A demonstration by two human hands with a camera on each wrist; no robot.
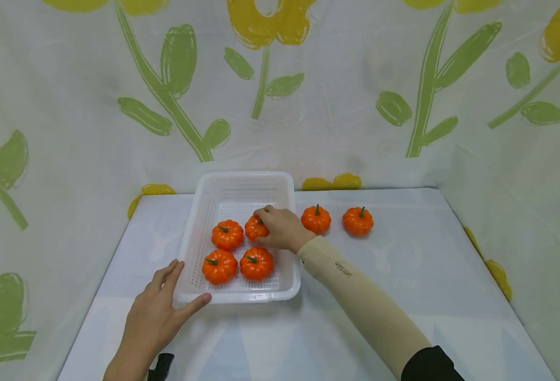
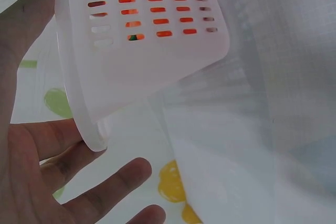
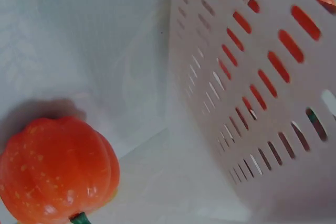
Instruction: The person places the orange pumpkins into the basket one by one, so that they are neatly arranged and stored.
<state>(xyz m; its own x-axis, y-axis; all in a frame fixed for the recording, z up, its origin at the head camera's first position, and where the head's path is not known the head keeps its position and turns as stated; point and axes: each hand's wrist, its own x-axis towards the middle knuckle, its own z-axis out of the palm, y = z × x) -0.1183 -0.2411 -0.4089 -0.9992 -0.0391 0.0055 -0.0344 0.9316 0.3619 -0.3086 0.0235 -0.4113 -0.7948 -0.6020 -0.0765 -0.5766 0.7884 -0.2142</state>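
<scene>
A white plastic basket [image 1: 191, 270] with slotted walls stands on the table and holds several small orange pumpkins with green stems. Inside it, my right hand [image 1: 282, 228] grips one pumpkin [image 1: 255, 227], fingers over its far side and thumb on the near side. Beside that one sits another pumpkin [image 1: 227, 234]; two more, a left pumpkin [image 1: 219, 266] and a right pumpkin [image 1: 257, 263], lie in the front row. My left hand [image 1: 158, 309] touches the basket's front left corner with spread fingers. The left wrist view shows fingertips [image 2: 94, 148] against the rim.
Two pumpkins lie on the table right of the basket: a nearer pumpkin [image 1: 315, 219] and a farther pumpkin [image 1: 358, 221]. The pale table [image 1: 370, 296] meets a flower-printed cloth [image 1: 337, 106] at the back and sides.
</scene>
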